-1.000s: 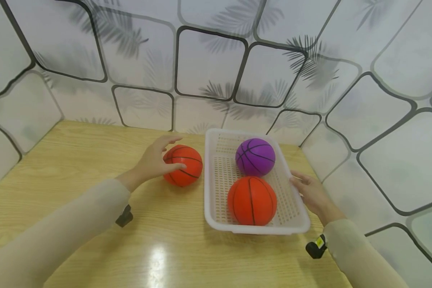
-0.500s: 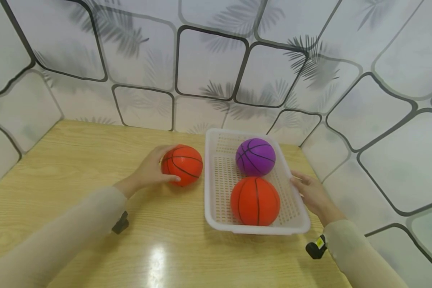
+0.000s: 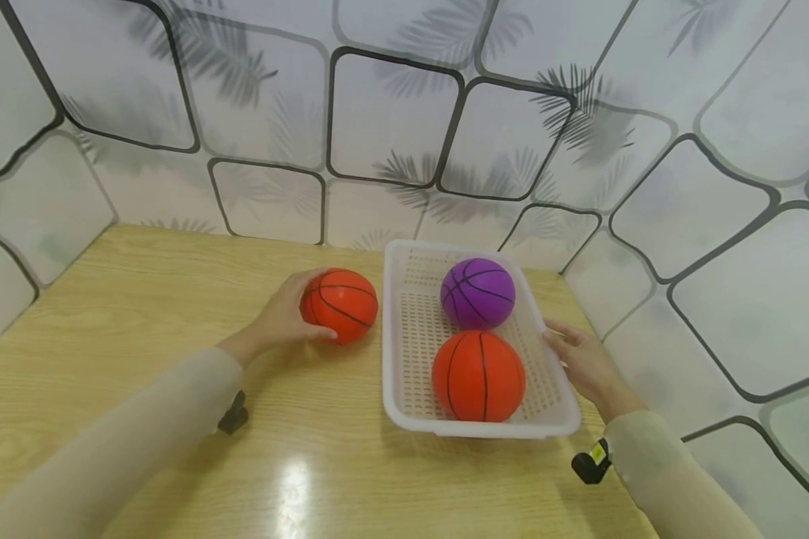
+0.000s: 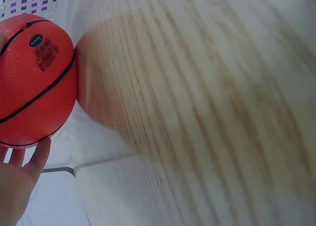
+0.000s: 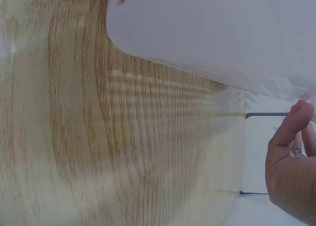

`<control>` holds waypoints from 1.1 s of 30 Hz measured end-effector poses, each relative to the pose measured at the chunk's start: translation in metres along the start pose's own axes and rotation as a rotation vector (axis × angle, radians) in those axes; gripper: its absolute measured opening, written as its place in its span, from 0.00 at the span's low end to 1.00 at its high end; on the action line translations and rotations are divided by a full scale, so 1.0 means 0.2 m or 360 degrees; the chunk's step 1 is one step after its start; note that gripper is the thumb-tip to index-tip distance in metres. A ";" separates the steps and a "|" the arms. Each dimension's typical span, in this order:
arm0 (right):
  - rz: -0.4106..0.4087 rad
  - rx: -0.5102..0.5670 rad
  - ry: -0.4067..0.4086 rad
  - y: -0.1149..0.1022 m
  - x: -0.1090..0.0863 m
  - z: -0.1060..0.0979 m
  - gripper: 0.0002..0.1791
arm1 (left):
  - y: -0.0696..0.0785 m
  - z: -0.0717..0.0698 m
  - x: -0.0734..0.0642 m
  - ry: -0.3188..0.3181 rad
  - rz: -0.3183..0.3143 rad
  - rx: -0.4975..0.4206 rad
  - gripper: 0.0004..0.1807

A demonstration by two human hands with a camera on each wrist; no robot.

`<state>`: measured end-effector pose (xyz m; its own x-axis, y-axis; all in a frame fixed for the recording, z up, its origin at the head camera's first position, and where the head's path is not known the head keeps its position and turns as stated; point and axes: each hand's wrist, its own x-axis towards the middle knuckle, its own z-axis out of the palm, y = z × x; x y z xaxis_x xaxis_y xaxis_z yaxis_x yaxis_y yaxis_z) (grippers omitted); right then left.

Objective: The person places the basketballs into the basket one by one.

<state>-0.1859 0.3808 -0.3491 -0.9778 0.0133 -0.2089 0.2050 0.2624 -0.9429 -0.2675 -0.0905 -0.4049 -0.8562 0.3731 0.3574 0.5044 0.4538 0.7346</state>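
Observation:
My left hand [image 3: 285,311] grips a small red toy basketball [image 3: 340,306] from its left side, fingers behind it and thumb in front. In the left wrist view the same basketball [image 4: 37,83] shows a printed label, with its reflection on the tabletop beside it. To its right stands a white plastic basket [image 3: 396,359] with a perforated floor. A purple basketball [image 3: 479,293] lies at the back of the basket and a larger orange-red basketball [image 3: 479,376] at the front. My right hand [image 3: 586,367] holds the basket's right rim, thumb and fingers bent at its edge.
The light wood table [image 3: 195,299] meets a patterned wall [image 3: 270,112] at the back, with more wall close on the right side. Dark wrist cameras hang under both sleeves.
My left hand has closed in around the red basketball, which has shifted very slightly up and left. The orange-red basketball in the basket has rolled a little right. My right hand stays put.

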 end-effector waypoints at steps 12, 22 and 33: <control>-0.0005 -0.0074 0.0000 0.00 0.01 0.00 0.33 | 0.00 -0.03 0.02 0.0047 -0.0152 -0.0049 0.51; -0.0017 -0.0062 -0.0013 0.00 0.00 0.00 0.34 | 0.02 -0.09 0.05 0.0085 -0.0144 -0.0088 0.49; -0.0031 -0.0028 -0.0039 0.00 0.01 -0.01 0.33 | 0.13 -0.20 0.17 0.0116 -0.0052 -0.0088 0.49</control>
<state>-0.1871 0.3826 -0.3492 -0.9803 -0.0158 -0.1970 0.1848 0.2793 -0.9423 -0.2875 -0.0979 -0.3513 -0.8791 0.2980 0.3721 0.4707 0.4186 0.7767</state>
